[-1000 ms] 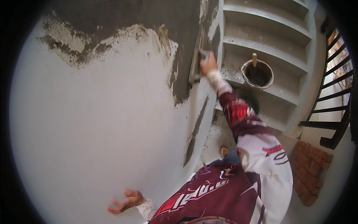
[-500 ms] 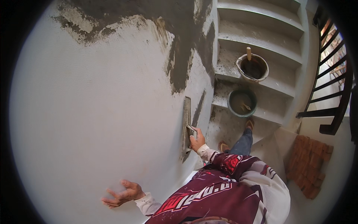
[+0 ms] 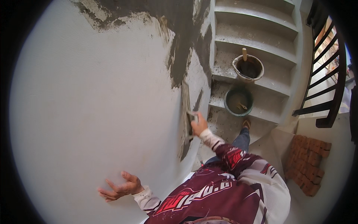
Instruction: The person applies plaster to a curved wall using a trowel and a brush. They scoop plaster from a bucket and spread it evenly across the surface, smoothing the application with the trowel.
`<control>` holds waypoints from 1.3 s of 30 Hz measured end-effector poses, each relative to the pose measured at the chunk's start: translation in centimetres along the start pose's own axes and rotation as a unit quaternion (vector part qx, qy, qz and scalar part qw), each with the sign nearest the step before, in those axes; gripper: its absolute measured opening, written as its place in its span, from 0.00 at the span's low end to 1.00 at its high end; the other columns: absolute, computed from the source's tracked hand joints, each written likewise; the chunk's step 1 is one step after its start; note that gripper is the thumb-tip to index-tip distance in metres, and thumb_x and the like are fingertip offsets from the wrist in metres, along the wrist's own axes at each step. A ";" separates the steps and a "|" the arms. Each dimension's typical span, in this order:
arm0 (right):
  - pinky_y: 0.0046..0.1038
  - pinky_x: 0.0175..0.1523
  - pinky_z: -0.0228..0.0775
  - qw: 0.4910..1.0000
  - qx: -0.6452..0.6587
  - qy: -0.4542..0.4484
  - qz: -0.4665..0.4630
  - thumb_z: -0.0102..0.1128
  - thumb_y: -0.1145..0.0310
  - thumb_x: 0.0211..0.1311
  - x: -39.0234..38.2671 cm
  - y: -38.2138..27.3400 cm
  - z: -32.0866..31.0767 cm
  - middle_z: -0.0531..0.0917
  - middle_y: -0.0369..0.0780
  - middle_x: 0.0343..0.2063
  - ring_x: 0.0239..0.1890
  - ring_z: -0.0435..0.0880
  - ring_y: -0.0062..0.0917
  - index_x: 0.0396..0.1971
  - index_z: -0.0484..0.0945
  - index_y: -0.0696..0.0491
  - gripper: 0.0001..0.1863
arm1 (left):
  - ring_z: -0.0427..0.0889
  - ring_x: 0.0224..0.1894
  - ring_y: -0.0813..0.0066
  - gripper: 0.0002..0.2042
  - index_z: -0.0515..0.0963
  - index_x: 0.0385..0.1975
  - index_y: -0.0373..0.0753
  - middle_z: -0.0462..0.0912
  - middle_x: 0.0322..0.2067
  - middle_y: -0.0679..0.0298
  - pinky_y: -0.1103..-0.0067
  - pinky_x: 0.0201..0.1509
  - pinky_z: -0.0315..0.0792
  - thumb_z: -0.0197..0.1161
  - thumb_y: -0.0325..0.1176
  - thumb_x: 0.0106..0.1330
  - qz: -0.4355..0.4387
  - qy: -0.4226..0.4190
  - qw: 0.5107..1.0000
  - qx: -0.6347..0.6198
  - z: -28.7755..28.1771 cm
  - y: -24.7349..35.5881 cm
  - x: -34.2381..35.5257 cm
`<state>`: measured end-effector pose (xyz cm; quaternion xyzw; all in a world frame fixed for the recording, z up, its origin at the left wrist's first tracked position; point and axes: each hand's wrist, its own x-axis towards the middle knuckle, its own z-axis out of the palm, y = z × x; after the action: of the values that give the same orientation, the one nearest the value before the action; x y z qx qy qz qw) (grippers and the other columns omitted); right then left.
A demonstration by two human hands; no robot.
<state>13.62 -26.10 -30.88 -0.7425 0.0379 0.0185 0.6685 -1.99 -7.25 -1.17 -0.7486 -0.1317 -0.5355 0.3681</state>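
Note:
My right hand (image 3: 199, 124) is wrapped round the handle of a long plastering trowel (image 3: 185, 108), whose blade lies along the white wall (image 3: 97, 112). Just beyond the trowel's far end a patch of wet grey mortar (image 3: 181, 63) covers the upper wall with ragged edges. A narrower grey streak (image 3: 198, 100) runs beside the blade, and more grey shows under its near end. Lower on the wall, my left hand (image 3: 122, 186) rests with its fingers spread, holding nothing.
On the stairs (image 3: 257, 43) at right stand a bucket of dark mortar (image 3: 249, 69) with a wooden handle sticking out, and a green bucket (image 3: 238, 101) holding murky water and a tool. A dark railing (image 3: 328, 80) bounds the far right. Stacked red bricks (image 3: 307, 162) sit below it.
The trowel and my right hand have slid up the wall, away from me, toward the large mortar patch. My left hand stays on the wall, and the view has shifted slightly.

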 end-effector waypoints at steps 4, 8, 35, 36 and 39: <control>0.41 0.38 0.74 0.999 -0.029 -0.001 0.046 0.52 0.67 0.50 3.3 -1.6 -1.3 0.80 0.54 0.32 0.34 0.83 0.43 0.49 0.67 0.53 0.23 | 0.49 0.69 0.55 0.25 0.65 0.56 0.40 0.56 0.64 0.48 0.59 0.70 0.30 0.47 0.51 0.67 -0.002 0.004 1.000 -0.003 -0.5 -0.4 0.1; 0.41 0.39 0.73 0.999 -0.043 -0.003 0.026 0.52 0.68 0.51 8.5 -0.6 -4.9 0.80 0.54 0.32 0.34 0.82 0.46 0.47 0.68 0.53 0.21 | 0.51 0.68 0.56 0.24 0.65 0.57 0.41 0.57 0.63 0.50 0.59 0.70 0.30 0.48 0.51 0.68 0.006 0.001 1.000 -0.021 -0.6 0.1 0.2; 0.38 0.41 0.74 0.998 -0.013 -0.023 0.053 0.53 0.68 0.48 14.4 -0.7 -5.7 0.79 0.53 0.39 0.36 0.82 0.43 0.49 0.70 0.56 0.24 | 0.47 0.70 0.54 0.24 0.65 0.57 0.41 0.56 0.64 0.49 0.59 0.70 0.27 0.47 0.51 0.67 -0.010 0.001 1.000 -0.010 -0.9 -0.1 0.2; 0.37 0.39 0.74 0.996 0.006 -0.042 0.076 0.54 0.68 0.48 15.6 -2.7 -6.4 0.79 0.53 0.38 0.34 0.83 0.42 0.49 0.70 0.57 0.25 | 0.45 0.70 0.54 0.24 0.65 0.56 0.41 0.55 0.64 0.48 0.59 0.71 0.26 0.47 0.52 0.68 -0.007 0.000 1.000 -0.010 -0.9 -0.4 -0.2; 0.35 0.31 0.75 0.998 0.023 0.002 0.050 0.54 0.68 0.48 17.7 -3.5 -8.2 0.80 0.51 0.30 0.24 0.82 0.37 0.47 0.69 0.57 0.23 | 0.46 0.70 0.54 0.24 0.65 0.56 0.41 0.55 0.64 0.48 0.59 0.71 0.27 0.47 0.51 0.67 -0.015 -0.007 1.000 -0.026 -0.6 0.3 -0.2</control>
<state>31.37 -34.46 -27.94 -0.7242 0.0769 0.0492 0.6835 -2.33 -7.86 -1.41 -0.7595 -0.1315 -0.5390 0.3396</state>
